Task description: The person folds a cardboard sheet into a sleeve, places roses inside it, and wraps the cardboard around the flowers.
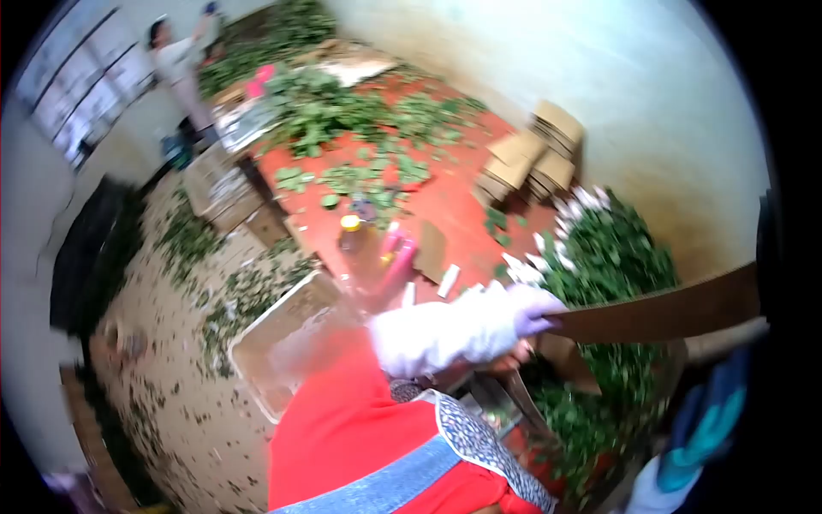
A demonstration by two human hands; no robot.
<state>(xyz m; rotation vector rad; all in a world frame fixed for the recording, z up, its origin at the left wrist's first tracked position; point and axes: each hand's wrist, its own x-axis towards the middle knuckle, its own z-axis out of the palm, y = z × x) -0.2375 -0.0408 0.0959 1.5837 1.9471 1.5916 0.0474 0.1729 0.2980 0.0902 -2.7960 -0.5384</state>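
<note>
Red counter (458,201) takes up the middle, far end under loose green leaves (317,111), its right edge along the wall. Wearer's red garment (351,420) fills the bottom. Big leafy bundle (621,257) by the near right corner of the counter, white-wrapped heads (586,206) along its upper left side. White tub (300,317) just beside the counter's left edge, partly hidden behind the red garment. Long cardboard strip (659,310) stretches across the front of the leafy bundle, on edge, toward the right side of the view. Folded cardboard stacks (531,158) at the counter's right edge, against the wall. Another person (181,73), arm raised, beyond the far left corner. Right hand (704,433), blue-teal glove, blurred, below the strip's right end; can't tell if open or closed, or touching it. Left hand (533,310), lavender glove, white sleeve, closed on the strip's left end. Yellow-capped bottle (350,236) near the counter's left edge, blurry pink item (398,261) just beside it. Small white tube (448,281) nearer the counter's near edge.
</note>
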